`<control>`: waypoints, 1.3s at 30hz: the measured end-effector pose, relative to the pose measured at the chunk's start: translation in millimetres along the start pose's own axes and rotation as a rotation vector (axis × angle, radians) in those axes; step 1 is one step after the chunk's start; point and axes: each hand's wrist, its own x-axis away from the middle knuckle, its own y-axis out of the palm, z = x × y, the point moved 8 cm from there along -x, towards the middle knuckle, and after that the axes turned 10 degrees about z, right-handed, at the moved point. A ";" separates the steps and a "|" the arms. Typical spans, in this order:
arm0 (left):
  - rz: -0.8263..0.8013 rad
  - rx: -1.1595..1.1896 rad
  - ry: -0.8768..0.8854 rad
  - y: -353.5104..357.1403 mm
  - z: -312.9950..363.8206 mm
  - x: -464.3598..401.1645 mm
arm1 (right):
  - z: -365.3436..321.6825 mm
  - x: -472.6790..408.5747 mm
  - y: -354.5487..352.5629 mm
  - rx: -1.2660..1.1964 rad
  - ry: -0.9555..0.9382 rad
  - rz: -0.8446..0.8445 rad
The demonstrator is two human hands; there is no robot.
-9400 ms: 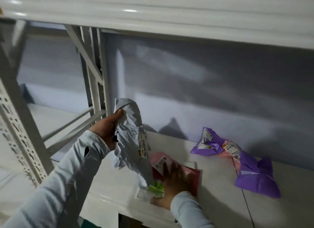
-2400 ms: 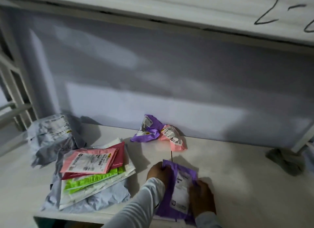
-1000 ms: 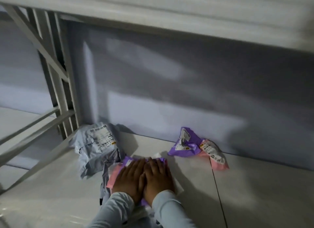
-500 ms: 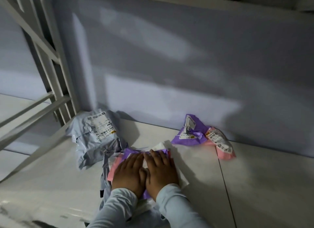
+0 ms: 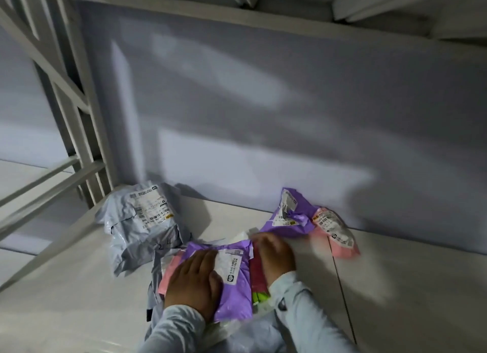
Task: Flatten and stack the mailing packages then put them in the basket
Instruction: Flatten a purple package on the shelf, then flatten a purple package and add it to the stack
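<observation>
Nearest the camera, a flattened purple plastic mailing bag with a white label (image 5: 234, 281) lies on top of a stack of flat mailers (image 5: 168, 271), whose pink, dark red, green and pale grey edges show beneath it, all resting on the white shelf board (image 5: 66, 305). By the look of it the flattening and stacking is partly done: several bags are already pressed and piled, with the purple one the latest on top. The left hand (image 5: 193, 281), in a pale long sleeve, lies palm down on the left part of that purple bag, fingers straight and together, pressing rather than grasping. The right hand (image 5: 275, 255) sits at the stack's right edge, blurred, its fingers stretched toward the far right; whether they touch anything beyond the stack I cannot tell, and they do not appear to clasp anything. Farther back, three bags seem left to do: a crumpled pale grey plastic mailer with a printed label (image 5: 142, 221) at the far left, just behind the stack, and at the far right a scrunched purple mailer (image 5: 288, 215) touching a crumpled pink mailer (image 5: 336, 234), both against the grey back wall (image 5: 263, 115). No basket is visible, so the last step appears not yet begun.
</observation>
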 end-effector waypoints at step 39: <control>-0.138 0.454 -0.208 -25.9 205.2 -42.1 | 38.1 16.0 -252.2 -0.369 0.122 0.471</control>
